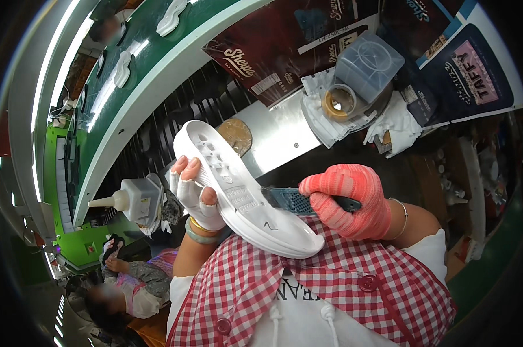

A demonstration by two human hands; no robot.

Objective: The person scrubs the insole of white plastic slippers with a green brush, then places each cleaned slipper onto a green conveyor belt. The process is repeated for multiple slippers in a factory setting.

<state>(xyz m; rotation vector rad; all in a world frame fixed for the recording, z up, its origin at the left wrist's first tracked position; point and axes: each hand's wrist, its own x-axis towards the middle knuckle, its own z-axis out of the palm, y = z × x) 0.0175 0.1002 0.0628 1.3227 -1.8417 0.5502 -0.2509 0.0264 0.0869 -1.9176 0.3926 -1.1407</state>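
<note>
Tilted in front of my chest is a white shoe sole (253, 211), its hollowed inner side facing up. My left hand (195, 194), in a white glove with bare fingertips, is closed around the sole's left edge. Small dark marks show on the sole near its lower end. In a pink knitted glove, my right hand (351, 199) grips a brush (293, 200) with a blue-grey, textured body. The brush's dark tip meets the sole's inner surface near the middle, at the right rim.
White soles (121, 69) lie on a green conveyor belt (143, 43) at the upper left. A nozzle bottle (137, 199) stands left of my hand. Beyond the metal surface (282, 139) are a clear plastic container (369, 65) and a tape roll (339, 102). Another person (134, 283) sits at lower left.
</note>
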